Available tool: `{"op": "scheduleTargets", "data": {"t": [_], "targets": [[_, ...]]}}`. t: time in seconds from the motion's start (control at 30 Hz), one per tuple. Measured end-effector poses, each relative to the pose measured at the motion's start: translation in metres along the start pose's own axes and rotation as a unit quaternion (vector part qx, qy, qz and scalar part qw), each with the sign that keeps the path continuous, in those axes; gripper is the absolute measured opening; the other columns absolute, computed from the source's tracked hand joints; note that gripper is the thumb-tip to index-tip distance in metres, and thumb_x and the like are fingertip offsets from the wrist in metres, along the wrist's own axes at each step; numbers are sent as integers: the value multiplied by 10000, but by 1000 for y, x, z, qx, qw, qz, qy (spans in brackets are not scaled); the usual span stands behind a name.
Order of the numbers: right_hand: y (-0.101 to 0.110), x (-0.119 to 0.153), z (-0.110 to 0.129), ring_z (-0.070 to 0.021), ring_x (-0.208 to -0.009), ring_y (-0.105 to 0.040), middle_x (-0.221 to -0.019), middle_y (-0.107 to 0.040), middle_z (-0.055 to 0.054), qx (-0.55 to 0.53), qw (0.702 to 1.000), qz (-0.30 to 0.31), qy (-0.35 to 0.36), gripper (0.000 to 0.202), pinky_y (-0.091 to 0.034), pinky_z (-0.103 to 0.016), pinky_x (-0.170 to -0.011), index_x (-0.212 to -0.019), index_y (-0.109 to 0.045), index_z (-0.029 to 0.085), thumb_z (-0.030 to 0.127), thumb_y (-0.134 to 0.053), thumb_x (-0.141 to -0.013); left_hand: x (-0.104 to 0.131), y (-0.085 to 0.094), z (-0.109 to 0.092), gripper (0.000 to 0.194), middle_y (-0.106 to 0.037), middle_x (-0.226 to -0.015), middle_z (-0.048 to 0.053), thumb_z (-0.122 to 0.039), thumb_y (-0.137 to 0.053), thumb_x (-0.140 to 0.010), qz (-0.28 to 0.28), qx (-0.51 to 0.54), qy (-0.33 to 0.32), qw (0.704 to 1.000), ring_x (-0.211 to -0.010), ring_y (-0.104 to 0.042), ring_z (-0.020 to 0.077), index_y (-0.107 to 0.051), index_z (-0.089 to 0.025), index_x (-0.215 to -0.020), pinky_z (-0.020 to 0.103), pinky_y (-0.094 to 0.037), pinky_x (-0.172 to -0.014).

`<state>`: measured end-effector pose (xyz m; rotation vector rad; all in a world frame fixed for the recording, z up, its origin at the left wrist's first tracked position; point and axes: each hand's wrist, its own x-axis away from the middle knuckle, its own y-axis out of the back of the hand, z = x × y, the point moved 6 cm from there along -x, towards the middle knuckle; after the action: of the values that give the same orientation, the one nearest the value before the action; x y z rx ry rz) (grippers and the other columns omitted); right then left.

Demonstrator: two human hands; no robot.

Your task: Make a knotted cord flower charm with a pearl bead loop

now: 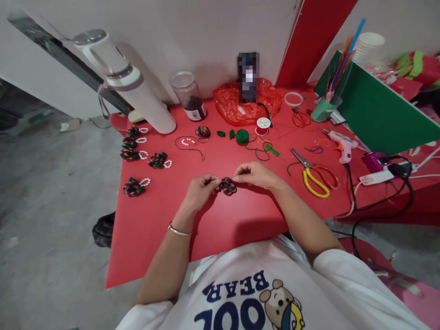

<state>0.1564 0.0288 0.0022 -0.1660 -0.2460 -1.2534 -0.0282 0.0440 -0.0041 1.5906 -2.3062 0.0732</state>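
Observation:
Between my two hands is a small crocheted flower [228, 186] in dark multicoloured yarn, just above the red table. My left hand [202, 189] pinches its left edge between thumb and forefinger. At its upper right edge, my right hand [253, 176] pinches it the same way. Beyond the hands lie a green yarn ball [242, 136], two small green leaves [221, 134], a green-handled crochet hook [271, 149] and a multicoloured yarn ball [203, 132]. A short curve of white beads [188, 142] rests near that ball.
Several finished yarn flowers with bead loops [133, 187] sit at the left. Yellow-and-red scissors [311, 176], a pink glue gun [343, 145] and a power strip [378, 177] with cables are at the right. A white flask [144, 98], jar [189, 98] and red plastic bag [230, 107] stand along the back.

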Motion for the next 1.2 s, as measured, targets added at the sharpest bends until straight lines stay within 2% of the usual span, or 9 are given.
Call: {"op": "scheduleTargets", "data": {"t": [0.13, 0.23, 0.33, 0.63, 0.83, 0.93, 1.0, 1.1, 1.2], "targets": [[11, 0, -1, -110, -649, -582, -708, -690, -10, 112, 993, -21, 22, 140, -441, -231, -621, -770, -711, 152, 290, -728, -776, 1, 3, -4, 221, -616, -599, 20, -372, -681, -729, 20, -41, -2, 999, -554, -503, 123, -655, -158, -685, 252, -391, -564], [18, 0, -2, -114, -664, -591, -715, -710, -11, 232, 972, -41, 19, 94, -409, -222, -618, -790, -743, 164, 239, -687, -803, 3, 6, -6, 213, -612, -608, 19, -365, -658, -743, 33, -69, 0, 997, -571, -502, 128, -646, -163, -679, 253, -390, -578], [26, 2, -3, -120, -668, -607, -725, -730, -13, 297, 954, -48, -4, 93, -395, -223, -611, -794, -760, 178, 235, -688, -808, 5, 9, -9, 203, -611, -616, 16, -356, -641, -756, 34, -100, -4, 994, -590, -503, 133, -644, -165, -688, 255, -385, -592], [45, 4, -5, -138, -724, -638, -791, -749, -29, 315, 946, -68, 17, 94, -414, -228, -640, -814, -751, 192, 249, -679, -828, 7, 13, -5, 220, -580, -627, 0, -365, -597, -784, 40, -179, -4, 983, -610, -481, 138, -657, -163, -723, 261, -358, -591], [49, 7, 0, -131, -700, -610, -766, -730, -14, 359, 930, -81, 18, 88, -398, -232, -645, -811, -729, 198, 222, -652, -844, 5, 14, -3, 208, -581, -625, -1, -349, -605, -787, 36, -193, -15, 980, -617, -488, 136, -648, -165, -700, 261, -371, -609], [47, 8, 5, -136, -708, -617, -782, -737, -13, 387, 918, -89, 7, 87, -386, -240, -637, -811, -728, 205, 215, -652, -851, 4, 12, -2, 202, -570, -603, -5, -342, -640, -776, 32, -166, -11, 986, -588, -486, 122, -633, -165, -679, 246, -372, -583], [47, 9, 8, -146, -739, -635, -818, -750, -13, 408, 907, -103, 3, 91, -387, -251, -645, -828, -738, 217, 230, -654, -862, 3, 11, 0, 244, -572, -597, 1, -384, -675, -773, 29, -108, 11, 994, -554, -499, 116, -621, -163, -684, 235, -376, -534], [46, 9, 13, -168, -821, -655, -964, -766, -27, 423, 896, -127, 35, 127, -417, -268, -688, -959, -758, 239, 271, -677, -867, 3, 6, 3, 423, -630, -679, 40, -574, -668, -800, 41, 13, 60, 997, -517, -566, 133, -635, -152, -802, 234, -391, -431], [45, 9, 18, -177, -825, -647, -1048, -754, -53, 427, 885, -169, 74, 220, -443, -289, -725, -1067, -753, 230, 297, -697, -865, 4, 3, 5, 616, -666, -763, 78, -737, -601, -810, 62, 75, 91, 991, -534, -640, 163, -642, -134, -930, 246, -436, -388]]}}
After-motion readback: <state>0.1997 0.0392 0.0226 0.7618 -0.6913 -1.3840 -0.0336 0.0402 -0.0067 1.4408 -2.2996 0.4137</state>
